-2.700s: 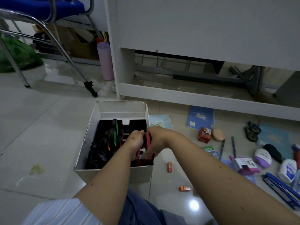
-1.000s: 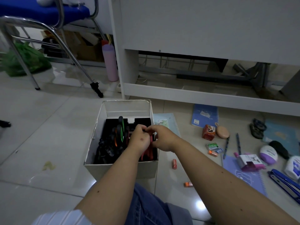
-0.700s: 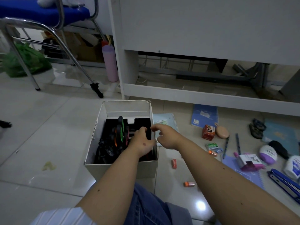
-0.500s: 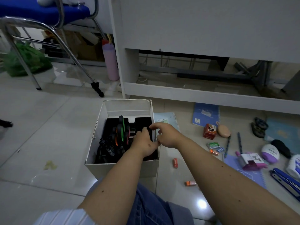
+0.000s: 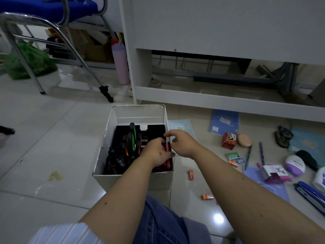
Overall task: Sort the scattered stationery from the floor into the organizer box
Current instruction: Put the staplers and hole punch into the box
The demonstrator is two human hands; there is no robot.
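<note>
The white organizer box (image 5: 131, 180) stands on the floor in front of my knees. Its black insert holds scissors with green and orange handles (image 5: 132, 136). My left hand (image 5: 156, 154) reaches into the box's right side, fingers curled down on red-handled scissors (image 5: 167, 148). My right hand (image 5: 183, 143) hovers just over the right rim, fingers loosely bent, holding nothing. To the right, scattered on the floor, are two small orange items (image 5: 191, 174), a red carton (image 5: 228, 142), pens (image 5: 261, 153), a blue notebook (image 5: 225, 123) and a blue stapler (image 5: 311, 192).
A white desk panel (image 5: 219, 103) runs behind the box. At the back left are a chrome chair leg (image 5: 91, 71), a pink bottle (image 5: 121, 66) and a green bag (image 5: 28, 62). A pale notebook (image 5: 181, 126) lies against the box's right side.
Both hands held the red-handled scissors over the box. The right hand has let go and lifted to the rim, while the left hand has gone lower into the right compartment.
</note>
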